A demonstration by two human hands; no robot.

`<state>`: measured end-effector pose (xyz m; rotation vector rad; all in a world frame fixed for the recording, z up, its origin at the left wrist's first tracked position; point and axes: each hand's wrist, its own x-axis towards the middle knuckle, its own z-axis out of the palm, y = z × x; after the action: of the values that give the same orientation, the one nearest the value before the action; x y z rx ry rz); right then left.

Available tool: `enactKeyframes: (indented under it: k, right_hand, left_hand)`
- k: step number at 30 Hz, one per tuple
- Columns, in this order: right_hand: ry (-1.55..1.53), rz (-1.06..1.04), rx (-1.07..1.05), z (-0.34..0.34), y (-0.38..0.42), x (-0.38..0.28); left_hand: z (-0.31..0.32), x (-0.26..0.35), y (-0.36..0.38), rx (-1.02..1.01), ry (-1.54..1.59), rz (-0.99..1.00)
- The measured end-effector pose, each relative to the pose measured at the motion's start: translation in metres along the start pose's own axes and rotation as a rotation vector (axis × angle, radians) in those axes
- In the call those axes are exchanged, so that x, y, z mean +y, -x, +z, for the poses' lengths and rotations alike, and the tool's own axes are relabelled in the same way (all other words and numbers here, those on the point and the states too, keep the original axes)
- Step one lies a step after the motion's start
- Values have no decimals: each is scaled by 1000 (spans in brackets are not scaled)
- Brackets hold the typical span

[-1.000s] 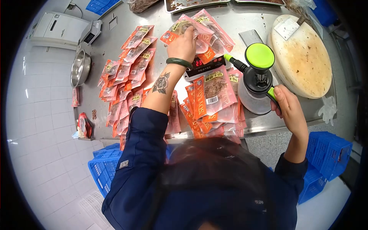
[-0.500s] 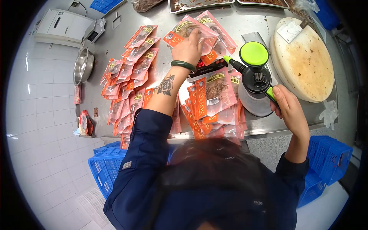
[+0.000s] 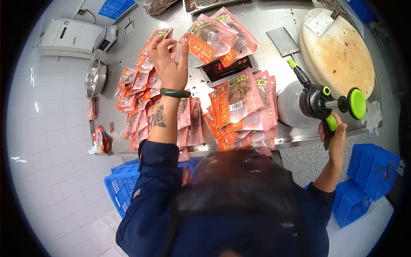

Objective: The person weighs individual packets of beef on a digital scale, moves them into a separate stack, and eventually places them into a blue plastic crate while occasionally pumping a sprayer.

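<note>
My left hand (image 3: 169,64) is empty, its fingers apart and raised over the stacked pink packets (image 3: 135,88) at the left. In my right hand (image 3: 336,137) is the green-and-black handle of a pump sprayer (image 3: 297,105). The sprayer has a cloudy bottle and a bright green pump knob, and it leans over with the knob toward the right. A digital scale (image 3: 227,67) with red digits carries two pink-and-orange packets of brown meat (image 3: 210,36). Closer to me, another pile of packets (image 3: 239,100) lies by the table's front edge.
A round cutting board (image 3: 338,55) lies at the right with a cleaver (image 3: 320,23) on it. A flat metal blade (image 3: 282,41) rests beside the board. A steel bowl (image 3: 96,78) stands at the left edge. Blue crates (image 3: 372,171) are below the table.
My left hand has come off the packets on the scale and moved left. The sprayer has tipped over to the right in my right hand, its knob swinging away.
</note>
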<state>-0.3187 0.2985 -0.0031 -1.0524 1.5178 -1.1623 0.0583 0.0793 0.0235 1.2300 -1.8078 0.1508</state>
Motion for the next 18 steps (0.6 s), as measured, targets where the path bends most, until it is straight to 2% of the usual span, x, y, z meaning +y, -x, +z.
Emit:
enactKeyframes:
  k: [3, 5, 8, 10, 12, 13, 18]
  right_hand:
    - [23, -15, 1, -1, -3, 0]
    - [-9, -30, -23, -3, -3, 5]
    - [-3, -33, -34, -4, -3, 5]
    - [11, -43, -57, -4, -4, 0]
    - [11, 53, -61, 1, -7, -11]
    - [14, 46, -63, 5, -13, -20]
    - [309, 46, -264, 43, -50, -69]
  left_hand:
    - [14, 10, 3, 34, 36, 64]
    - [33, 13, 10, -98, 5, 128]
    - [60, 21, 27, -261, -94, 122]
    - [74, 23, 37, -297, -143, 151]
    - [80, 23, 44, -361, -273, 166]
    - [80, 22, 46, -401, -266, 114]
    - [74, 19, 54, -370, -294, 62]
